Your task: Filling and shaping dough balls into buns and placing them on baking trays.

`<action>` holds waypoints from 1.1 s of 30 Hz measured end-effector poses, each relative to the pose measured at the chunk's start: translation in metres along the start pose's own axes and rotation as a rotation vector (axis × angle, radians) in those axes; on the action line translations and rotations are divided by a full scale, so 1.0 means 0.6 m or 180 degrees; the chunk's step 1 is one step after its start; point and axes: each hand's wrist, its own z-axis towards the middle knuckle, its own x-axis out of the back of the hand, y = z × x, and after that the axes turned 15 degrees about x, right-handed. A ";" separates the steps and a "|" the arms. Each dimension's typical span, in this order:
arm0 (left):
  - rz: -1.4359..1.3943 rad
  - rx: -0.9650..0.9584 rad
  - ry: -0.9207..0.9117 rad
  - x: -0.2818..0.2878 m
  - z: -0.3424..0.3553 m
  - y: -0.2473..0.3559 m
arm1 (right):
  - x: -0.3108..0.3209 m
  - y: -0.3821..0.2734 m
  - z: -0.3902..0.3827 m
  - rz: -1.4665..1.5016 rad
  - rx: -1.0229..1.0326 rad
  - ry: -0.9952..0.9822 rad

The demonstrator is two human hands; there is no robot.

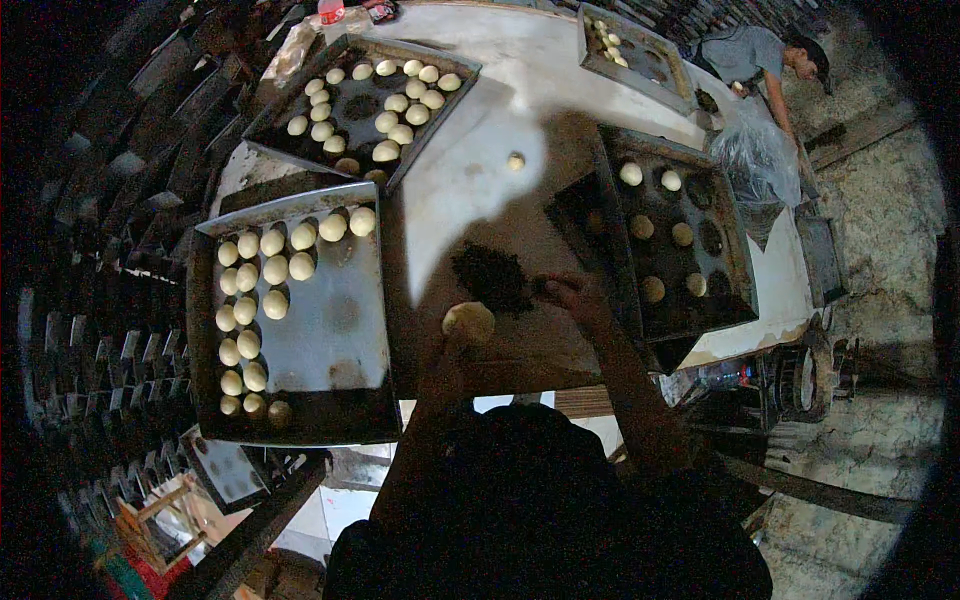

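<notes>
A flattened pale dough round [468, 321] rests in my left hand [452, 350], low over the shadowed middle of the table. Just beyond it lies a dark, crumbly heap [490, 275]. My right hand [568, 298] is at the heap's right side, fingers pinched together; what is between them is too dark to make out. A large metal tray [325, 360] on my left holds several rows of pale dough balls [275, 269]. A deep dark tray [745, 300] on my right holds several more balls. A single small dough ball [516, 161] sits farther out on the table.
More trays with dough balls stand at the back left [462, 70] and back right [682, 95]. A bent-over person [740, 60] is at the right, beside a clear plastic bag [750, 160]. A wooden stool [165, 525] and dark machinery [800, 385] are below the table's sides.
</notes>
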 end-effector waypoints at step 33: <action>0.1417 -0.2586 -0.0092 -0.297 -0.272 -0.162 | 0.132 -0.285 -0.392 0.0148 0.1726 -0.0035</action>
